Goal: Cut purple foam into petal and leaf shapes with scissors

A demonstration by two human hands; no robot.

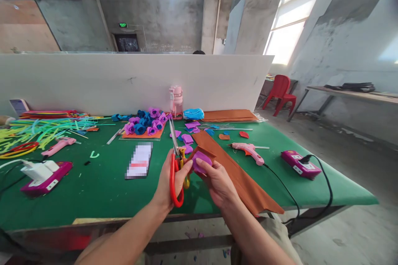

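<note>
My left hand (pixel 168 180) is closed round the scissors (pixel 172 178), which have red and yellow handles and blades pointing up and away. Its thumb also reaches the near edge of a small folded brown piece (pixel 209 152). With thumb and fingers, my right hand (pixel 220 180) pinches a purple petal-shaped piece (pixel 200 160) against that brown piece. Under both hands runs a long brown sheet (pixel 234 169) across the green table (pixel 108 198). Loose purple petals (pixel 187 139) lie just beyond the scissors.
Blue and purple flowers (pixel 143 123) are piled at the back. A phone (pixel 139 160) lies left of my hands. One pink glue gun (pixel 248 151) rests right, its cord running to a purple power strip (pixel 300 165). Coloured strips (pixel 59 126) crowd the left; a pink bottle (pixel 176 101) stands behind.
</note>
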